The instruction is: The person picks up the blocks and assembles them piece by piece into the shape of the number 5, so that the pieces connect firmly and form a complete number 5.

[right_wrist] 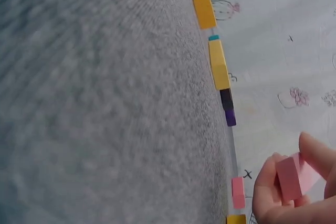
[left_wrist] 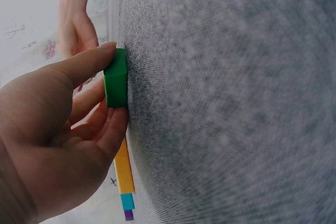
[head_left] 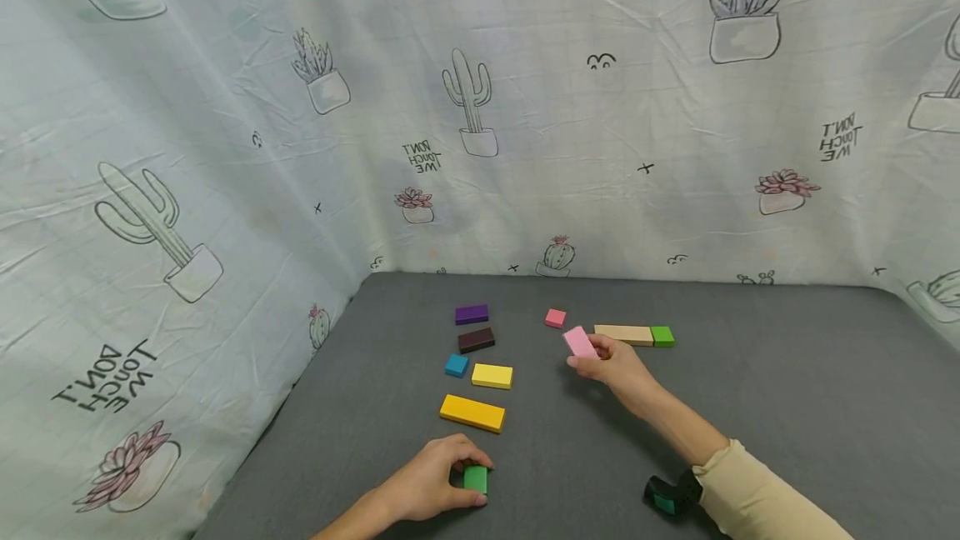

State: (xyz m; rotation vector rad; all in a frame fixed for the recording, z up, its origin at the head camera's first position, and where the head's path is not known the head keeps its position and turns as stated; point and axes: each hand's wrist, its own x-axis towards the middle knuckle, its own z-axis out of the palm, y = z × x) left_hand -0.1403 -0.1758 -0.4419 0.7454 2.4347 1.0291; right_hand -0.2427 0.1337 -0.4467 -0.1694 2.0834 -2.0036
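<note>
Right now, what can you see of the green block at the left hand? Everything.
The green block is a small, plain, box-shaped piece, solid mid-green with flat faces and crisp edges. It looks smooth, maybe painted wood or plastic; I can't tell which. The left hand pinches it, thumb on the near end, fingers at the far end. It sits at the gray tabletop, apparently touching it, nearer the wearer than the orange-yellow block.

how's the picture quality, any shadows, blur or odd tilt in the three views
Head view: diffuse light, a soft shadow on the grey table below the right hand; left wrist view: dimmer, turned sideways, the near table soft and grainy, the green block clearer; right wrist view: also sideways, near table blurred, the held pink block easy to make out.
</note>
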